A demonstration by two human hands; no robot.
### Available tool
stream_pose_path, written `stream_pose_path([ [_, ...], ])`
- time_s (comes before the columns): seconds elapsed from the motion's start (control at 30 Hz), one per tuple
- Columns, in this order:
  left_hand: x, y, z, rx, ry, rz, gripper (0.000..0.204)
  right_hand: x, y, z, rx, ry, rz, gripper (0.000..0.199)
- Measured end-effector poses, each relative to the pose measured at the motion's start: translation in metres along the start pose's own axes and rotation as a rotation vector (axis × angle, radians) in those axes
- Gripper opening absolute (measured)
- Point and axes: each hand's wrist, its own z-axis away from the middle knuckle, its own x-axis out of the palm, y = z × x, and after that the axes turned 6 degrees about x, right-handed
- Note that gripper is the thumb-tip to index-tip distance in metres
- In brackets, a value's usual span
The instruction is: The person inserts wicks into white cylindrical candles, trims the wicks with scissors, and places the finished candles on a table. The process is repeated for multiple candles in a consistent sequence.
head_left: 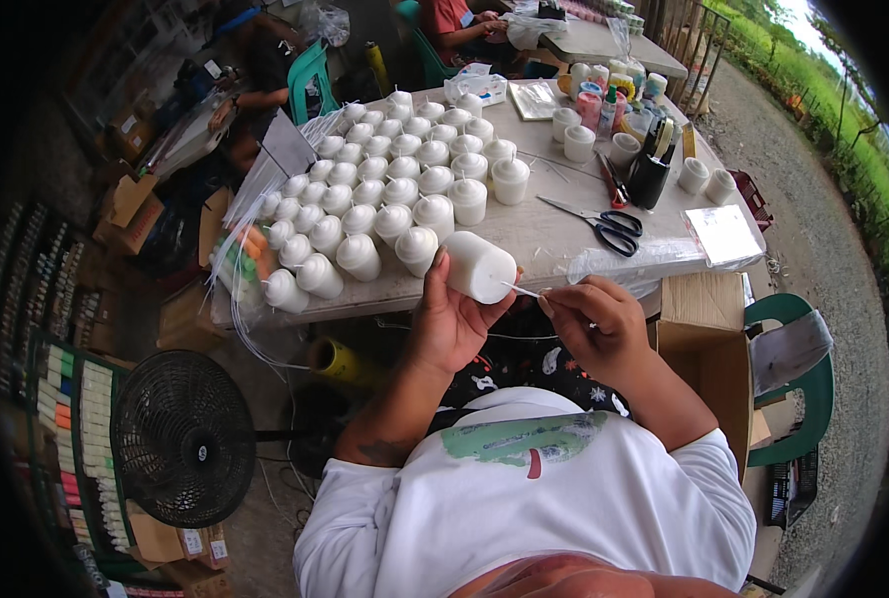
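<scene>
White pillar candle held between two hands, its wick pinched

The left hand is closed around the candle, which lies tilted on its side in the air by the near edge of the table. The thumb and fingers of the right hand are pressed together on the thin white wick, which runs from the candle's end facing that hand.

Left of the held candle, white candles stand upright in close rows, wicks sticking up. Beyond the right hand, black-handled scissors lie with blades parted, near red-handled pliers and a black tape dispenser. A bundle of white strands lies along the table's left end. Below on the left is a black fan; on the right, a cardboard box sits beside a green plastic chair.
</scene>
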Motion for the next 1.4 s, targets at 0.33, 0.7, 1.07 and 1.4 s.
stream_pose_path([
  [0.33, 0.008, -0.006, -0.002, 0.017, -0.025, -0.01, 0.049, -0.001, 0.006, 0.0, -0.019, 0.003, 0.087, 0.013],
  [0.7, 0.007, -0.016, -0.003, 0.148, 0.002, -0.155, 0.049, 0.004, 0.003, 0.001, 0.179, -0.016, -0.071, 0.036],
  [1.07, 0.007, -0.021, -0.005, 0.16, -0.03, -0.259, 0.044, 0.01, 0.034, 0.02, 0.413, -0.013, -0.361, 0.007],
  [1.4, 0.009, -0.026, -0.008, 0.198, -0.005, -0.283, 0.038, 0.007, 0.036, 0.022, 0.251, -0.043, -0.085, 0.018],
])
